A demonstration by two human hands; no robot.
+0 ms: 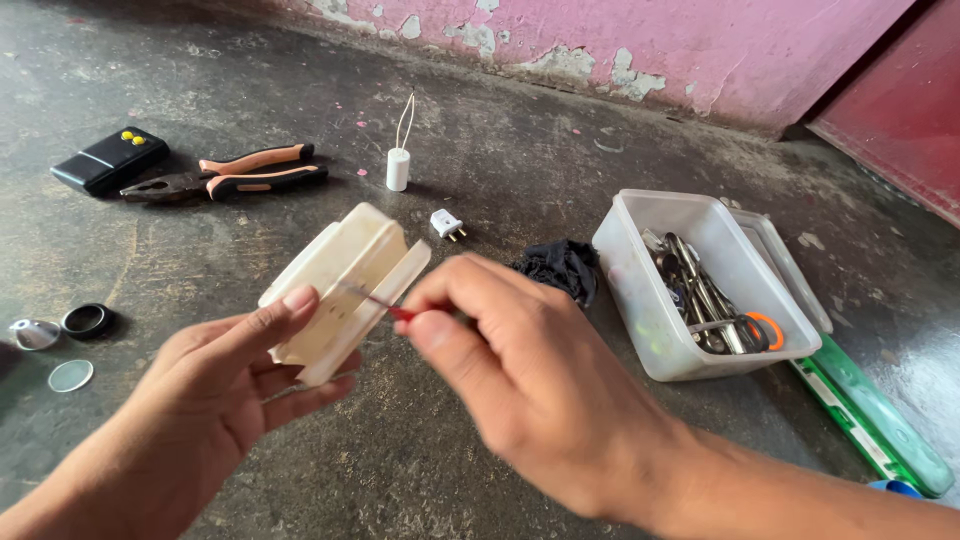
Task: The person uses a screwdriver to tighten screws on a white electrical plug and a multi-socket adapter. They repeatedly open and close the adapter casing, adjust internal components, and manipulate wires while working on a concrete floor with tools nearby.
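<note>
- Our left hand [215, 385] holds a cream-white plastic casing [340, 290], boxy with an open side, up above the dark concrete floor [520, 170]; the thumb presses its near face and the fingers curl under its lower edge.
- Our right hand [520, 375] pinches a thin red-handled screwdriver [385, 305] between thumb and forefinger, closed tight on the handle.
- The screwdriver's metal tip reaches the casing's open edge, so the casing sits just left of and touching the right hand's tool.
- On the floor behind, orange-and-black pliers [235, 178] lie beside a black rectangular box with two yellow buttons [108, 160].
- A small white cylinder with two wire leads [398, 165] stands upright, and a white plug adapter [447, 224] lies near it.
- A crumpled black cloth [560, 268] lies next to a clear plastic tub of metal tools [700, 285]; a green flat case [870, 420] lies to its right.
- At far left are a black ring [87, 320], a silvery reflector [35, 333] and a round glass disc [70, 375].
</note>
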